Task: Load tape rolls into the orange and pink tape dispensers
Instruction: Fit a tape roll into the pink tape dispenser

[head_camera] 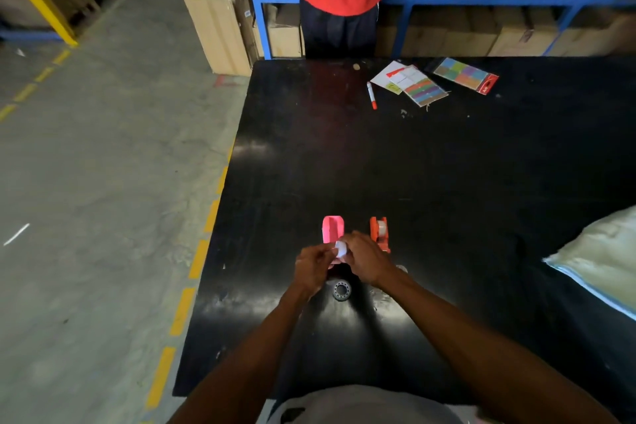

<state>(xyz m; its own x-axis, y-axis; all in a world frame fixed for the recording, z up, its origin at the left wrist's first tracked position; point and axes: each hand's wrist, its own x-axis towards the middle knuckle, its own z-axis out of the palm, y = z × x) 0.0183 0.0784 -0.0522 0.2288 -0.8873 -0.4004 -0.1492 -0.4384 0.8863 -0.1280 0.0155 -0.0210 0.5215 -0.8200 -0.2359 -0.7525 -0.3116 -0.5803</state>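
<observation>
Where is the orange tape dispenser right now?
In the head view, the orange tape dispenser stands on the black table, right of the pink dispenser, just beyond the right hand.

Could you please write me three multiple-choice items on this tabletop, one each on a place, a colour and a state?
1. Where does the orange dispenser stand relative to the pink dispenser?
A. To its right
B. To its left
C. On top of it

2. What colour is the table?
A. White
B. Black
C. Blue

3. What is the state of the orange dispenser?
A. Lying empty
B. Held in a hand
C. Holding a tape roll

Answers:
1 A: it stands right of the pink one, the two apart.
2 B: the tabletop is black.
3 C: a roll sits in it, while the left hand and right hand hold a white tape roll in front of the pink one.
</observation>
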